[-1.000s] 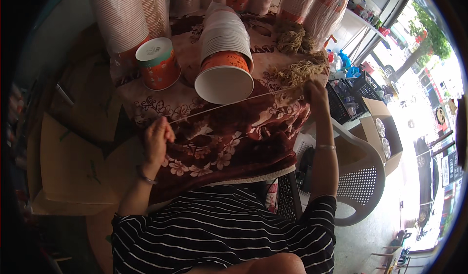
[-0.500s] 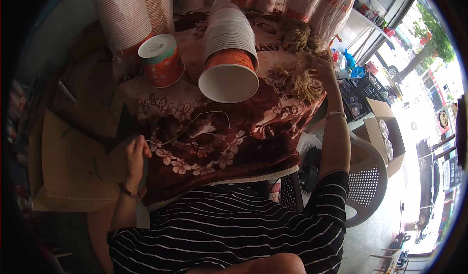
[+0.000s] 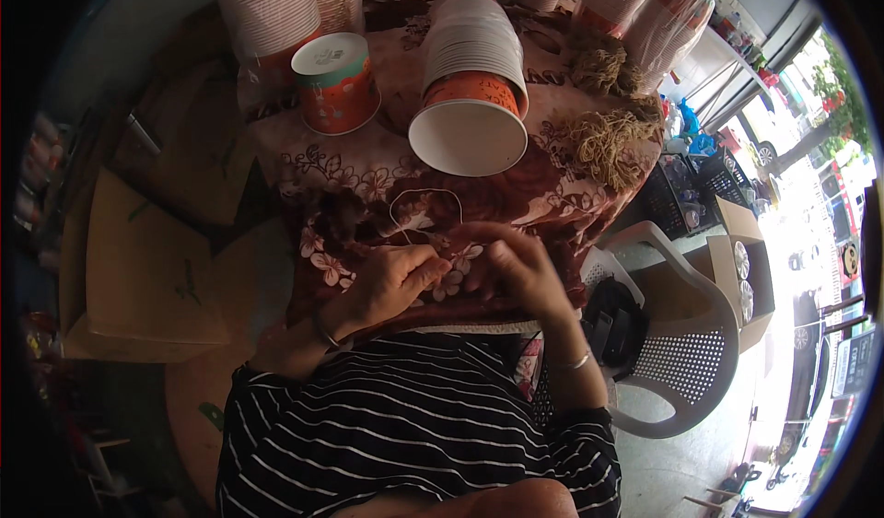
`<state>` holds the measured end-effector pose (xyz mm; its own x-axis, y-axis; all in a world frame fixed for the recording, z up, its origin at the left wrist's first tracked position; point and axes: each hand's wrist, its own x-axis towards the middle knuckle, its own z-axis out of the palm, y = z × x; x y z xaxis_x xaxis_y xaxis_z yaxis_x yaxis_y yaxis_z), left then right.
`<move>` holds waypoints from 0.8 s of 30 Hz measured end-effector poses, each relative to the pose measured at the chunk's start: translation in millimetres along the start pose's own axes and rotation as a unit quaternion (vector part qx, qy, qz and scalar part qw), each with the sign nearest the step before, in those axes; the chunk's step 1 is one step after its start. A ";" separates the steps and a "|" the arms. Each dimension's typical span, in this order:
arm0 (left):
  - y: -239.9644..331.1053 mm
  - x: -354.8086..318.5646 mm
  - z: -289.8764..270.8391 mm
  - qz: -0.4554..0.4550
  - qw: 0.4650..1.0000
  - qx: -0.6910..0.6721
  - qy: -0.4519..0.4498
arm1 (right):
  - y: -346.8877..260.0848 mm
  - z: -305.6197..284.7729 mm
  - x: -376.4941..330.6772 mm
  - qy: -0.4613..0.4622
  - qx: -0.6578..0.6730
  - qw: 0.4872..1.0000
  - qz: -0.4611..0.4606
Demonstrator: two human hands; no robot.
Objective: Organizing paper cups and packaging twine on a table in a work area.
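A thin pale string loops over the patterned cloth in front of me. My left hand is closed, its thumb and fingers pinching the string. Close beside it, my right hand reaches in from the right, somewhat blurred, with fingers stretched out and thumb apart. The string's other side runs down by the right fingertips; whether they touch it I cannot tell. Beyond the hands, a stack of paper buckets lies on its side, partly in clear plastic, its white opening toward me. An orange and green paper bucket stands upside down to its left.
Bundles of tan string lie at the cloth's right edge. Tall plastic-wrapped stacks of paper buckets line the far side. A cardboard box is at left; a grey plastic chair with a black bag stands at right.
My right hand has come from the string bundles to the middle, beside my left. My left hand has moved right and inward with the string, which now forms a loop. The view has shifted slightly.
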<state>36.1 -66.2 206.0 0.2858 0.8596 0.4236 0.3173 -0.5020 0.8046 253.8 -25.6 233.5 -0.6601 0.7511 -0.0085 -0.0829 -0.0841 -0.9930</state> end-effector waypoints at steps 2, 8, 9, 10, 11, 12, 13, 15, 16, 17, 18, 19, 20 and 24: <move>2.1 -0.6 1.5 0.008 0.999 0.033 -0.001 | 28.8 17.1 2.5 -0.019 0.058 0.998 0.014; -3.8 -11.8 -4.5 -0.018 0.997 0.063 0.040 | 33.6 20.3 -2.7 -0.024 0.000 0.996 0.091; -5.7 -12.5 -4.7 -0.034 0.997 0.048 0.043 | 35.0 18.5 -2.5 -0.015 -0.039 0.995 0.088; -7.9 -12.7 -5.5 -0.051 0.997 0.032 0.046 | 35.4 16.5 -2.1 -0.005 -0.077 0.993 0.084; -10.3 -12.9 -7.4 -0.051 0.997 0.033 0.046 | 33.6 14.3 -2.1 -0.006 -0.077 0.993 0.084; -13.3 -11.9 -10.6 -0.081 0.995 -0.007 0.054 | 29.5 11.1 -2.1 -0.004 -0.112 0.993 0.039; -17.3 -9.9 -14.7 -0.111 0.991 -0.047 0.062 | 25.7 6.3 -1.8 -0.003 -0.146 0.989 -0.007; -30.6 4.7 -32.4 -0.124 0.969 -0.137 0.165 | 15.2 -16.2 -0.9 0.057 -0.172 0.983 -0.009; -36.6 13.2 -47.9 -0.131 0.953 -0.158 0.223 | 7.2 -31.0 2.3 0.083 -0.186 0.979 0.014; -48.5 21.4 -67.1 -0.123 0.950 -0.159 0.241 | 2.5 -45.2 7.4 0.137 -0.209 0.968 -0.009; -61.6 29.7 -87.0 -0.112 0.946 -0.159 0.260 | -3.9 -59.1 14.5 0.192 -0.232 0.953 -0.034; -75.0 35.1 -102.1 -0.118 0.942 -0.154 0.274 | -15.3 -70.1 21.3 0.220 -0.254 0.940 -0.063; -84.8 40.9 -113.4 -0.125 0.938 -0.148 0.287 | -26.0 -80.6 28.5 0.248 -0.274 0.925 -0.092; -93.5 87.4 -134.5 -0.076 0.930 -0.124 0.337 | -42.3 -138.4 75.2 0.348 -0.349 0.843 -0.215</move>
<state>-90.1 68.7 223.8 -0.4035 0.8257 0.3942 0.0656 -0.4036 0.9126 311.0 125.1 258.6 -0.0625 0.8359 0.5453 0.4179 0.5180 -0.7463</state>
